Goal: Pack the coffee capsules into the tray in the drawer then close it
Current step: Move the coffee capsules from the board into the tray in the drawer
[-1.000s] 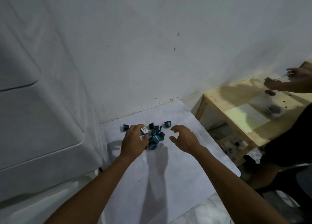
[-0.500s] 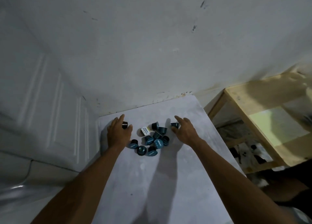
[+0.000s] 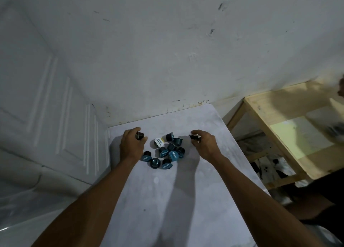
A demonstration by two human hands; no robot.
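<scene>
Several blue-lidded dark coffee capsules [image 3: 168, 153] lie in a loose heap near the far end of a pale grey table [image 3: 176, 200]. One white-lidded capsule [image 3: 158, 142] lies among them. My left hand [image 3: 130, 146] is left of the heap and grips a dark capsule [image 3: 140, 135] between thumb and fingers. My right hand [image 3: 203, 144] is right of the heap and pinches another dark capsule [image 3: 194, 136] at its fingertips. No drawer or tray is in view.
A white wall [image 3: 167, 51] rises just behind the table, and a white panelled door [image 3: 46, 107] stands at the left. A wooden table [image 3: 290, 131] stands at the right, with another person's dark clothing [image 3: 320, 196] beside it.
The camera has tilted and moved closer. My left hand went from the heap to the lone capsule at the left and took hold of it. My right hand reached the rightmost capsule and pinched it.
</scene>
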